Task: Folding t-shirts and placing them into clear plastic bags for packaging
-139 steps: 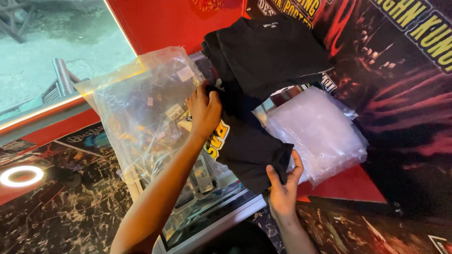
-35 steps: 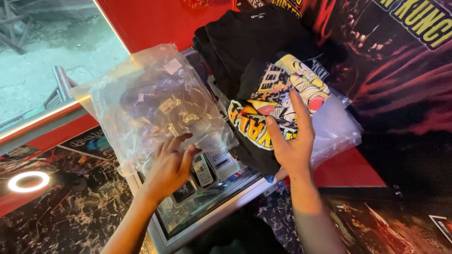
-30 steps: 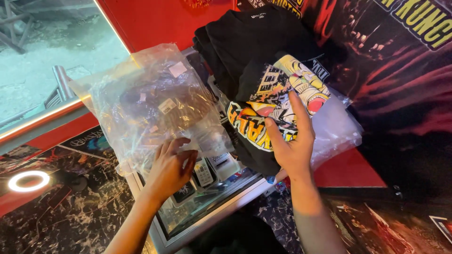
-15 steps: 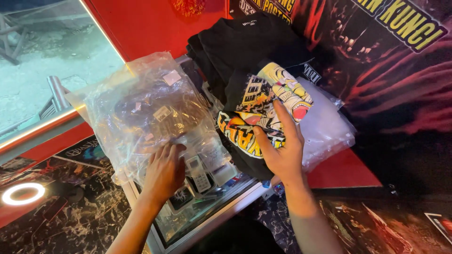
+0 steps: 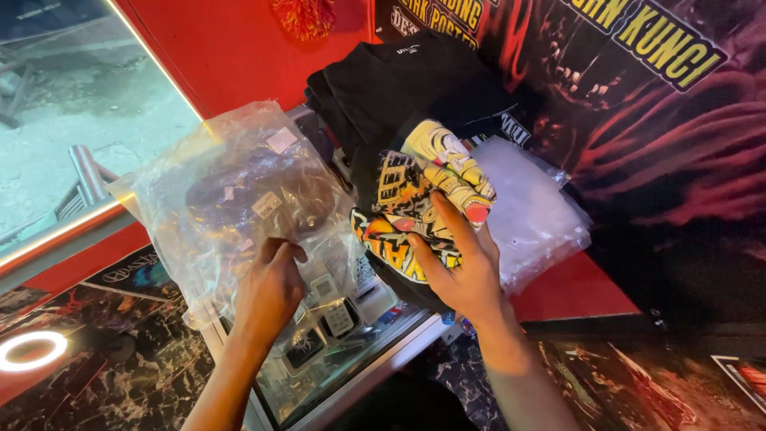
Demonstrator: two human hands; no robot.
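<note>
Your left hand [image 5: 271,291] lay flat and open on the bag [image 5: 239,211] at 9 o'clock; the slick plastic could have slid off the glass case [image 5: 351,351]. Your right hand [image 5: 459,267], fingers half closed, gripped the bunched shirt [image 5: 415,199] at 1 o'clock; a loose grip could have let its folds spill.

A red wall [image 5: 239,56] rises at 12 o'clock, with a red tassel [image 5: 303,16] hanging near its top. At 2 o'clock a dark banner [image 5: 662,120] shows red streaks and yellow lettering. A window [image 5: 72,120] fills 10 o'clock, edged by a lit strip, with a metal rail outside. The surface is a glass display case [image 5: 335,367] with a metal rim. At 8 o'clock, black marbled flooring [image 5: 120,375] reflects 1 ring light [image 5: 32,351].
</note>
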